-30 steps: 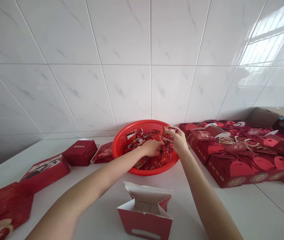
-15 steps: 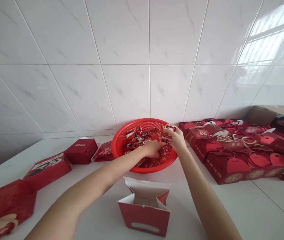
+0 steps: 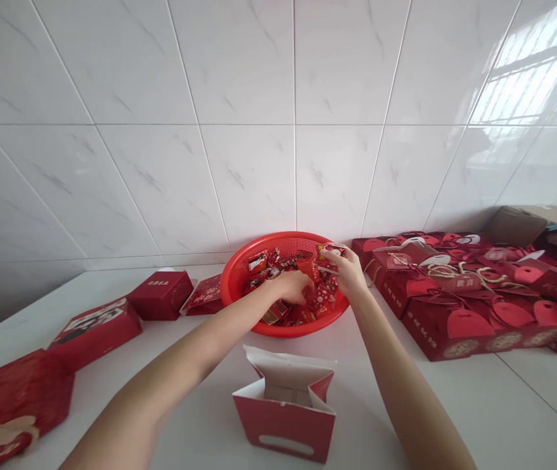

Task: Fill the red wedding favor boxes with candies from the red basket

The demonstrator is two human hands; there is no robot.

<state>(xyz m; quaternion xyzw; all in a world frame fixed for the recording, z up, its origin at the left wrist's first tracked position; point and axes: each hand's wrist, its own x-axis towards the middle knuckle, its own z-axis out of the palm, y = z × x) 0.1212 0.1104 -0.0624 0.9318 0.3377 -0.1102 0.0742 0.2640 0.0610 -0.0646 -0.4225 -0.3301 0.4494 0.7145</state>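
Observation:
A red plastic basket [image 3: 236,307] against the wall holds many wrapped candies [image 3: 258,263], mostly in red wrappers. My left hand [image 3: 294,286] reaches down into it, fingers curled among the sweets; the fingertips and anything they grip are hidden. At the basket's right rim, my right hand [image 3: 349,269] is closed on wrapped candies [image 3: 332,250] with red and yellow wrapping. Nearer to me, between my forearms, a red paper gift box [image 3: 285,424] stands upright with its top open and its white inside showing.
Rows of closed red gift boxes [image 3: 454,326] with string handles fill the right side. Behind them sits a brown cardboard box [image 3: 518,225]. Red boxes [image 3: 160,295] and a red bag [image 3: 18,398] with a rope handle line the left. White tiles [image 3: 246,183] rise behind the basket.
My left hand has shifted slightly within the basket, and its fingers now curl down among the candies. My right hand stays at the right rim with its candies.

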